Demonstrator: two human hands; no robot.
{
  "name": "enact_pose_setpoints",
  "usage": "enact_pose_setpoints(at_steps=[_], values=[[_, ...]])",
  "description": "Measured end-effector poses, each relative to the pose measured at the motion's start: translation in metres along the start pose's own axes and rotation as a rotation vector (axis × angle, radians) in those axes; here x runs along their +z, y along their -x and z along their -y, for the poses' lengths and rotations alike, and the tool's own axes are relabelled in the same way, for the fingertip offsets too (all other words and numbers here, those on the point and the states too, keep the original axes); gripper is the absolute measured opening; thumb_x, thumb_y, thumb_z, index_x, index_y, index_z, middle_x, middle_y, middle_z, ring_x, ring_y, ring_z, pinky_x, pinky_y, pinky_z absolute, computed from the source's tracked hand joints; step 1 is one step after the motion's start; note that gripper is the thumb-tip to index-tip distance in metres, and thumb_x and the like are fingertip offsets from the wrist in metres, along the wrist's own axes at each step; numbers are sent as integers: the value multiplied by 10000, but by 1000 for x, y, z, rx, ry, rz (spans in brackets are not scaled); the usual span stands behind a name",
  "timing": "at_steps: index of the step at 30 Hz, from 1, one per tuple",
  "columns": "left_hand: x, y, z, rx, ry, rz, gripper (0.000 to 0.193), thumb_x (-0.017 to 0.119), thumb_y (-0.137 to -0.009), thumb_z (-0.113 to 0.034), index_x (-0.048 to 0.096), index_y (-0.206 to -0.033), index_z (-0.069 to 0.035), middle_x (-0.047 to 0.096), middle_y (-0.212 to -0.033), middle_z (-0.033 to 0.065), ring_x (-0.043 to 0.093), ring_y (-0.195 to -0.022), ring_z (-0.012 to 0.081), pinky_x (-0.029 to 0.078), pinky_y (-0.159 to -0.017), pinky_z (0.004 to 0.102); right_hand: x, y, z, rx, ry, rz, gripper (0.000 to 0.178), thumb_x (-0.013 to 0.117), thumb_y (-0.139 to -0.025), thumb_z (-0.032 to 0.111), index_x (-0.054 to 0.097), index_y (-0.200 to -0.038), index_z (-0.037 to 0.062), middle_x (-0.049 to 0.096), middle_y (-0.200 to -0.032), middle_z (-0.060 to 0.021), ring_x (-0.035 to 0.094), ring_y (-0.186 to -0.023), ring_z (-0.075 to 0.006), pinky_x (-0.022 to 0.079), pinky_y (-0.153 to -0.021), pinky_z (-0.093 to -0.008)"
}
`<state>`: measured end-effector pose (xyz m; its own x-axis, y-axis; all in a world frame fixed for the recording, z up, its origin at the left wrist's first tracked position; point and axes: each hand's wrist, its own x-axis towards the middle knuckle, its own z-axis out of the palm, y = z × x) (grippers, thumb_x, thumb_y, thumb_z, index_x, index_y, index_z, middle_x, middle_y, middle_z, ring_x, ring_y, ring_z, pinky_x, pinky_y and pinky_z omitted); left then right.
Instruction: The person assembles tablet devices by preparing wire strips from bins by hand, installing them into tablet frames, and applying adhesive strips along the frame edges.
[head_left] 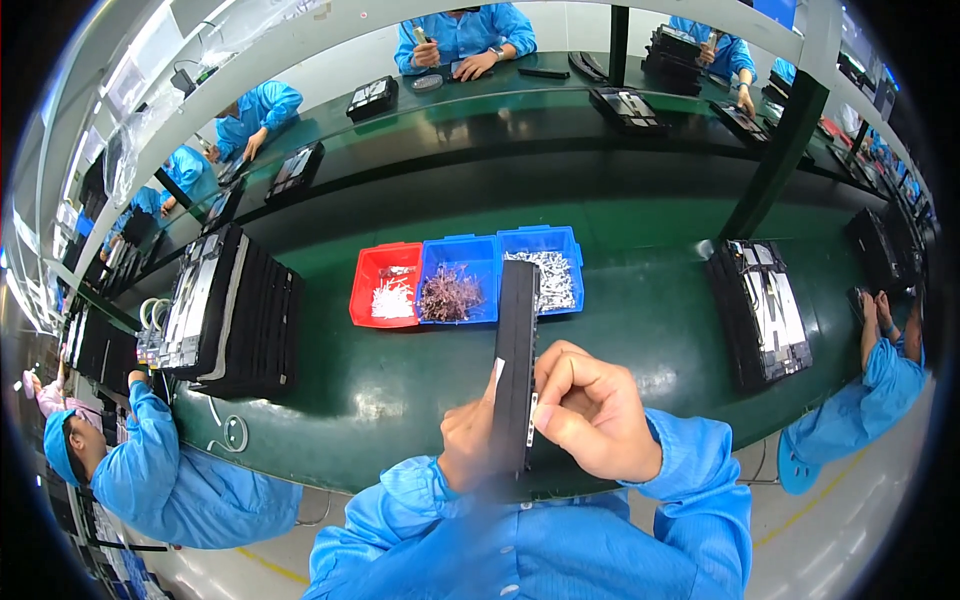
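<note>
A flat black casing [516, 330] stands on edge in front of me, its narrow side toward my view. My left hand [468, 438] grips it from the left; the casing hides part of its fingers. My right hand [595, 415] is at the casing's right side, thumb and fingers pinched together by a small white piece [532, 420] on the edge. Whatever is between those fingertips is too small to make out. Beyond the casing sit a red bin [403, 253] of small white parts, a blue bin [447, 247] of brownish parts, and another blue bin [531, 237] of whitish-grey parts.
On the green table [640, 290] a tall stack of black casings [245, 310] rises at left, and a smaller stack [760, 310] stands at right. A cable [236, 435] lies near the left edge. Co-workers sit on both sides and across a dark conveyor [450, 185] carrying casings.
</note>
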<state>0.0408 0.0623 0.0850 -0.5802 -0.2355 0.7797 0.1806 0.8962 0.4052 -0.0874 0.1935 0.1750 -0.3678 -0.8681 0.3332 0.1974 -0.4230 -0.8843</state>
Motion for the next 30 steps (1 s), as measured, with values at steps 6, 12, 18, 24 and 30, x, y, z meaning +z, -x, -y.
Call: enact_pose_setpoints(at_steps=[6,12,18,24,30], values=[[-1,2,1,-4,-10,13,701,764,-809,-18,525,-1453,124,639,-625,69,642,-494,147,505,-476,303,0,0,0,-4,9,3,75,675,-890,-68,628,-892,-9,571,-1043,-99,569,-958,-143,470,-866,-295],[-2,-4,-1,25,23,1,716,761,-795,5,520,-1459,123,641,-628,64,640,-497,142,498,-475,296,0,-1,2,2,8,-6,80,664,-880,-77,624,-877,-8,569,-1028,-99,567,-946,-143,467,-856,-289],[-1,1,0,15,1,16,708,754,-803,4,517,-1460,124,634,-622,57,629,-481,139,492,-463,299,-1,1,2,-3,32,-1,88,660,-881,-84,618,-870,-8,570,-1023,-98,572,-948,-141,473,-858,-292],[3,-1,-1,26,-10,-8,693,758,-814,-18,522,-1448,133,600,-586,49,621,-470,137,487,-453,304,0,1,8,121,-137,-66,91,646,-940,-66,589,-994,-20,633,-1009,-79,619,-934,-105,531,-829,-286],[5,-1,-1,15,-10,-1,691,761,-813,-23,524,-1440,144,594,-579,52,623,-468,142,487,-454,306,-3,2,7,115,-106,-51,102,640,-955,-54,575,-1024,-18,649,-990,-68,623,-924,-89,540,-815,-283]])
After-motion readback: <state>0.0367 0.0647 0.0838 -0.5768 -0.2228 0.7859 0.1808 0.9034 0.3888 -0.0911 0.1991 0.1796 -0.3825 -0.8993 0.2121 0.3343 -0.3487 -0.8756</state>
